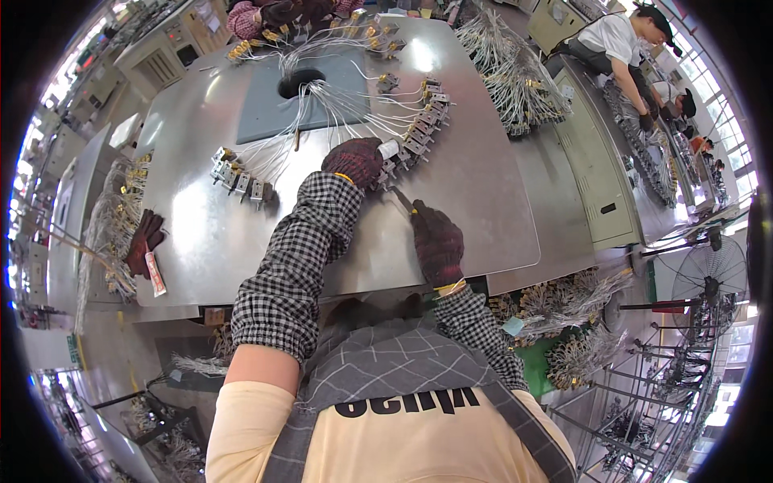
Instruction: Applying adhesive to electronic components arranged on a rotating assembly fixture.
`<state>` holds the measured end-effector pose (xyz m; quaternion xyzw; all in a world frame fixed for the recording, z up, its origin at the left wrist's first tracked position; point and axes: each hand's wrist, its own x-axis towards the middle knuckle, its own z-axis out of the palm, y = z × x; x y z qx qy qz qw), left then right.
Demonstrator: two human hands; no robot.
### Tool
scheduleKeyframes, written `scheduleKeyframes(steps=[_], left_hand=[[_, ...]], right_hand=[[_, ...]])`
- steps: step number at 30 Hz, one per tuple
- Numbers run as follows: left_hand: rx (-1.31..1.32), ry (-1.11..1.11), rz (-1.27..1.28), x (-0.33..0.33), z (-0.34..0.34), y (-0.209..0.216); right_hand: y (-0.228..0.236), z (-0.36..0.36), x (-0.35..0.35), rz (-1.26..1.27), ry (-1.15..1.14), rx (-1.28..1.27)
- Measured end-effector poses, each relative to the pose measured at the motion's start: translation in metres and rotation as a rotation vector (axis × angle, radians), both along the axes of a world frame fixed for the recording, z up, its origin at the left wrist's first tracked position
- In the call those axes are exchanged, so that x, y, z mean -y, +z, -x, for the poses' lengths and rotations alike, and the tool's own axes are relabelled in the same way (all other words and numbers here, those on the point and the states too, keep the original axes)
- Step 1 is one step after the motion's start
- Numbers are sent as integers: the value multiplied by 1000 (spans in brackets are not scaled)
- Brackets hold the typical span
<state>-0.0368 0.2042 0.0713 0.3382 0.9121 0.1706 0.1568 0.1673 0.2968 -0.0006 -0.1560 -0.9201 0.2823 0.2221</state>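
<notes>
My left hand, in a dark red and black knit glove, is closed at the near end of a curved row of small metal blocks. Its fingers appear to grip one block there, partly hidden by the glove; something white shows at the fingertips. In my gloved right hand is a thin dark tool, its tip close to that same end of the row. White wires run from the blocks into a round hole in a grey plate. Another short row of blocks lies to the left.
On the metal table, a spare glove and a white-and-red tube lie at left. Wire bundles hang beyond the right edge. Across the table, another person's gloved hands work. A co-worker and a fan are right.
</notes>
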Motion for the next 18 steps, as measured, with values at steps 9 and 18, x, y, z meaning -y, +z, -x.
scheduleKeyframes(steps=[9,18], left_hand=[[-13,-3,-16,-1,-2,1],[-1034,314,-28,133,165,-68]], right_hand=[[15,-8,9,-603,-66,-113],[-5,-10,1,-16,-106,-189]])
